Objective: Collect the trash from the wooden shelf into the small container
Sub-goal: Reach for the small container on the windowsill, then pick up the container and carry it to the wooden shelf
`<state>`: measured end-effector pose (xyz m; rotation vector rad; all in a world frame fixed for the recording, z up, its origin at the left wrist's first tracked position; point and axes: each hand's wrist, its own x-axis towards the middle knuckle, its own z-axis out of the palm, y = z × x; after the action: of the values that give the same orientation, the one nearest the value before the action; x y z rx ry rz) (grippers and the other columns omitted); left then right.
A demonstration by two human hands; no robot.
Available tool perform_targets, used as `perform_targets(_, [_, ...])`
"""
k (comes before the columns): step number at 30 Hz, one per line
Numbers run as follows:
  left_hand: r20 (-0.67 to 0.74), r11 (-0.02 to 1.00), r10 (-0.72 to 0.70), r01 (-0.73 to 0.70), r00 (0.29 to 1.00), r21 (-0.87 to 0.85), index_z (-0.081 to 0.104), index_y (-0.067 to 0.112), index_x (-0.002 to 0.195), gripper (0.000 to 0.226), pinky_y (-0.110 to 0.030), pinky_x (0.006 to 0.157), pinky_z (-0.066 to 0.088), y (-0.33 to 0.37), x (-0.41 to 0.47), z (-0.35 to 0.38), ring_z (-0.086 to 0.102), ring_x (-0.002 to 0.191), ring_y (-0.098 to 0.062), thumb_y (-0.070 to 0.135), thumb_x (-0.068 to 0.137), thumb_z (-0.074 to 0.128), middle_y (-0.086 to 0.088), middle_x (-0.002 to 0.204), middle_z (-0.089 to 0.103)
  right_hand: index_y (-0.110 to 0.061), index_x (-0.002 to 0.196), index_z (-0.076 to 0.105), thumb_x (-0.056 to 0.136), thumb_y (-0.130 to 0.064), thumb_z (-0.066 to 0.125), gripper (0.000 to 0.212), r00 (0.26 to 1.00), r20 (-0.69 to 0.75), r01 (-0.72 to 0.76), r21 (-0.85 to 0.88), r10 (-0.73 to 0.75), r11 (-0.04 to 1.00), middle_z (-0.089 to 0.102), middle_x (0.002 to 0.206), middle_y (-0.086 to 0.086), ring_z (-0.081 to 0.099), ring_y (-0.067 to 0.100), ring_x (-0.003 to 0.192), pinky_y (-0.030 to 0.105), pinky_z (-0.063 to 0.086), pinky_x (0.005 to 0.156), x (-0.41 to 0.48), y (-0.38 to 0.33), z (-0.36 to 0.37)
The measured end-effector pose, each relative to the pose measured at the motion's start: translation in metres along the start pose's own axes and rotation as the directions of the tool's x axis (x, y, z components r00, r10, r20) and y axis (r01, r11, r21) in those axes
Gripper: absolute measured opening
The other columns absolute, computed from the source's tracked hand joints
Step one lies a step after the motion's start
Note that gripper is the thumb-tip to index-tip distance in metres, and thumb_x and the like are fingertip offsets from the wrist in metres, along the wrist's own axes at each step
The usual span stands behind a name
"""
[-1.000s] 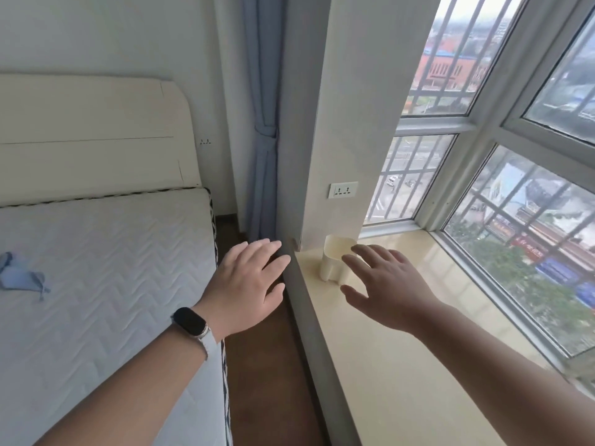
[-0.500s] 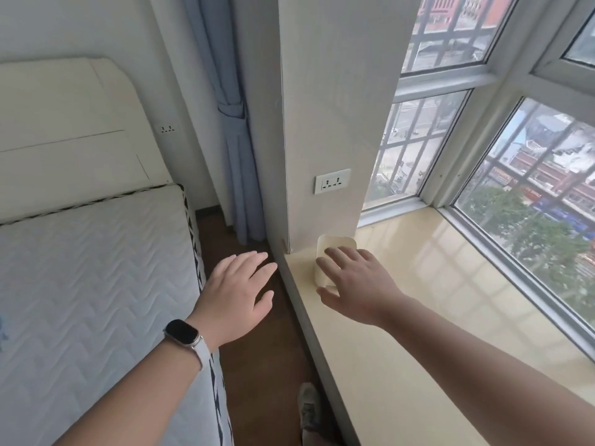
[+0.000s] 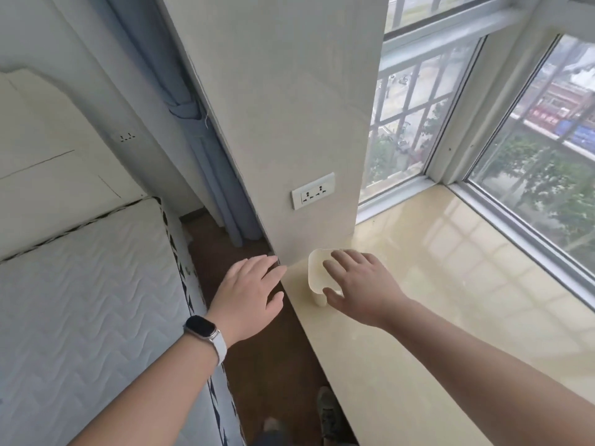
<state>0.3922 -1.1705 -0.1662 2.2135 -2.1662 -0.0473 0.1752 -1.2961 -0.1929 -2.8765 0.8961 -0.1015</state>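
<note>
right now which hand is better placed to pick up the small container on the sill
Right. The right hand is spread directly over the small container, fingers across its rim. The left hand hovers open over the floor gap beside the sill.

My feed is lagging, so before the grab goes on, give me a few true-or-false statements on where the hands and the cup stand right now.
1. The small cup stands on the window ledge, close to the wall. True.
2. The right hand is spread open over the cup, with no closed grip on it. True.
3. The left hand holds a piece of trash. False: it is open and empty, over the floor gap beside the ledge.
4. A watch is on the right wrist. False: it is on the left wrist.
5. The power socket sits on the wall above the cup. True.
</note>
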Motion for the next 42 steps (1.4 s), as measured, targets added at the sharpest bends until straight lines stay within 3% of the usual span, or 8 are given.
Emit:
perform_targets(5, [0.175, 0.944, -0.127, 0.174, 0.976, -0.282, 0.051, 0.023, 0.137, 0.046, -0.04, 0.11, 0.034, -0.007, 0.043, 0.042, 0.041, 0.134, -0.02, 0.037, 0.094, 0.053, 0.004, 0.144, 0.048, -0.02, 0.126, 0.05, 0.091, -0.05, 0.044, 0.047, 0.972, 0.126, -0.215, 0.115, 0.201, 0.97, 0.053, 0.129, 0.001, 0.049, 0.027, 0.116, 0.039, 0.042, 0.091, -0.001, 0.027, 0.037])
perform_targets(10, [0.456, 0.679, -0.247, 0.489, 0.855, -0.547, 0.05, 0.026, 0.136, 0.043, -0.035, 0.107, 0.037, -0.019, 0.066, 0.097, 0.045, 0.129, -0.017, 0.034, 0.094, 0.056, 0.003, 0.141, 0.049, -0.023, 0.137, 0.046, 0.092, -0.05, 0.05, 0.053, 0.858, 0.255, -0.51, 0.315, 0.446, 0.801, 0.05, 0.137, -0.003, 0.045, 0.021, 0.125, 0.036, 0.041, 0.097, -0.011, 0.042, 0.08])
perform_targets(15, [0.639, 0.453, -0.224, 0.659, 0.736, -0.6, 0.054, 0.021, 0.133, 0.041, -0.037, 0.106, 0.041, -0.034, 0.08, 0.139, 0.052, 0.122, -0.014, 0.028, 0.093, 0.06, -0.001, 0.136, 0.056, -0.026, 0.14, 0.043, 0.094, -0.044, 0.052, 0.05, 0.679, 0.41, -0.73, 0.467, 0.61, 0.499, 0.043, 0.143, -0.011, 0.041, 0.011, 0.128, 0.029, 0.039, 0.095, -0.007, 0.04, 0.108])
perform_targets(19, [0.701, 0.294, -0.189, 0.721, 0.688, -0.628, 0.051, 0.022, 0.134, 0.041, -0.03, 0.101, 0.04, -0.043, 0.103, 0.169, 0.053, 0.116, -0.011, 0.025, 0.094, 0.061, 0.001, 0.135, 0.054, -0.026, 0.138, 0.045, 0.091, -0.041, 0.054, 0.05, 0.527, 0.465, -0.792, 0.572, 0.712, 0.213, 0.045, 0.14, -0.011, 0.045, 0.009, 0.125, 0.032, 0.04, 0.101, 0.009, 0.04, 0.136])
perform_targets(26, [0.694, 0.265, -0.009, 0.671, 0.72, -0.693, 0.034, 0.027, 0.147, 0.073, -0.037, 0.115, 0.032, -0.045, 0.126, 0.212, 0.04, 0.135, -0.003, 0.046, 0.083, 0.065, 0.014, 0.148, 0.042, -0.027, 0.138, 0.045, 0.091, -0.037, 0.056, 0.049, 0.327, 0.523, -0.743, 0.657, 0.787, -0.128, 0.049, 0.135, -0.011, 0.049, 0.011, 0.12, 0.036, 0.044, 0.098, 0.041, 0.045, 0.178])
perform_targets(30, [0.695, 0.265, 0.048, 0.661, 0.718, -0.702, 0.034, 0.033, 0.146, 0.079, -0.04, 0.114, 0.034, -0.045, 0.14, 0.227, 0.043, 0.132, -0.001, 0.051, 0.075, 0.065, 0.019, 0.14, 0.049, -0.034, 0.134, 0.047, 0.087, -0.044, 0.055, 0.048, 0.288, 0.587, -0.672, 0.687, 0.757, -0.277, 0.052, 0.134, -0.014, 0.052, 0.01, 0.119, 0.038, 0.045, 0.098, 0.053, 0.047, 0.192])
perform_targets(37, [0.656, 0.243, 0.187, 0.613, 0.731, -0.752, 0.036, 0.037, 0.144, 0.06, -0.029, 0.103, 0.042, -0.036, 0.158, 0.219, 0.053, 0.121, 0.002, 0.017, 0.093, 0.061, 0.016, 0.133, 0.055, -0.041, 0.115, 0.055, 0.09, -0.035, 0.052, 0.025, 0.24, 0.61, -0.585, 0.712, 0.755, -0.389, 0.063, 0.109, -0.015, 0.061, 0.006, 0.1, 0.03, 0.048, 0.082, 0.066, 0.031, 0.181])
perform_targets(42, [0.623, 0.296, 0.271, 0.552, 0.734, -0.779, 0.034, 0.042, 0.144, 0.064, -0.036, 0.105, 0.045, -0.032, 0.163, 0.202, 0.055, 0.119, -0.002, 0.02, 0.09, 0.062, 0.014, 0.133, 0.056, -0.037, 0.117, 0.053, 0.091, -0.032, 0.053, 0.027, 0.182, 0.591, -0.533, 0.731, 0.786, -0.426, 0.063, 0.109, -0.013, 0.06, 0.006, 0.099, 0.028, 0.046, 0.076, 0.06, 0.021, 0.153])
